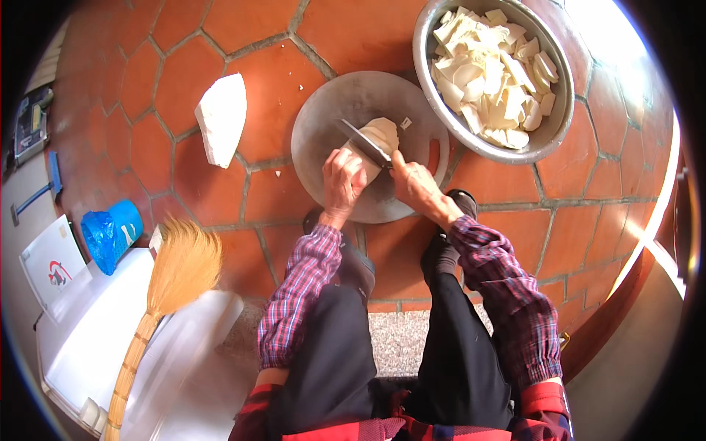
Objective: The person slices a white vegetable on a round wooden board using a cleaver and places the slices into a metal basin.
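A round grey cutting board [317,129] lies on the floor between my feet. On it is a pale peeled vegetable piece [370,168], with cut slices [385,129] at its far end. My right hand [419,184] grips the handle of a kitchen knife [361,141]; the blade slants across the vegetable, between the piece and the slices. My left hand [343,179] has its fingers curled over the near left side of the piece and holds it against the board. A small white scrap [406,123] sits right of the slices.
A metal basin [563,118] full of pale slices [491,77] stands at the far right, against the board. A large peeled vegetable chunk [222,118] lies on the terracotta tiles [270,71] to the left. At lower left are a straw broom [182,264] and a blue plastic basket [113,231].
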A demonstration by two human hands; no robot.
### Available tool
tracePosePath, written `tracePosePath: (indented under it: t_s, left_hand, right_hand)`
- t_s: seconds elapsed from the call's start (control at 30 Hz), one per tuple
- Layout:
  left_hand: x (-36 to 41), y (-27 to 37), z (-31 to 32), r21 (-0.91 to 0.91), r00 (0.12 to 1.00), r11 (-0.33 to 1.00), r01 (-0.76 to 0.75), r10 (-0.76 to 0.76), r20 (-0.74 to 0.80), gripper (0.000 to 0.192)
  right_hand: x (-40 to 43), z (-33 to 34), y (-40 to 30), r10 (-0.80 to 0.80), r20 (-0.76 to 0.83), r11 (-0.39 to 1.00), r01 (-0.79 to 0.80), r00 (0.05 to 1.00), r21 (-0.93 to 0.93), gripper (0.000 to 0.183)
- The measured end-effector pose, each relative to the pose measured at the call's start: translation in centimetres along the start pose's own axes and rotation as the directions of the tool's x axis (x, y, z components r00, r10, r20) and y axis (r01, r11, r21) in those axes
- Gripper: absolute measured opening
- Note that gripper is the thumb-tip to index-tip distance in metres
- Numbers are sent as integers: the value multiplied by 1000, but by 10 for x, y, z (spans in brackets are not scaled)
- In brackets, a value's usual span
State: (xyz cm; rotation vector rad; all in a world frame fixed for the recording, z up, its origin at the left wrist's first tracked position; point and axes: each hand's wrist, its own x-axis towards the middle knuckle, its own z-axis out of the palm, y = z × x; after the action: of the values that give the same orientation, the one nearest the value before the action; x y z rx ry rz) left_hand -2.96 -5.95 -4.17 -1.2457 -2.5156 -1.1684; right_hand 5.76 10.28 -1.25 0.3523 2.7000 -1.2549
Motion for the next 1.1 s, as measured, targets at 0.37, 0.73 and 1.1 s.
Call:
tracePosePath:
  t_s: [0.37, 0.73, 1.1]
  left_hand:
    - [1, 0, -7, -5, 995, 998, 55, -54, 86, 33]
    - [2, 0, -1, 20, 1000, 999, 28, -29, 13, 33]
    - [2, 2, -1, -63, 999, 998, 32, -31, 13, 26]
  right_hand:
    - [-40, -52, -65, 74, 160, 980, -42, 984, -194, 25]
    - [-27, -20, -54, 43, 62, 980, -31, 997, -195, 23]
    - [-3, -18, -10, -78, -150, 997, 79, 986, 5, 20]
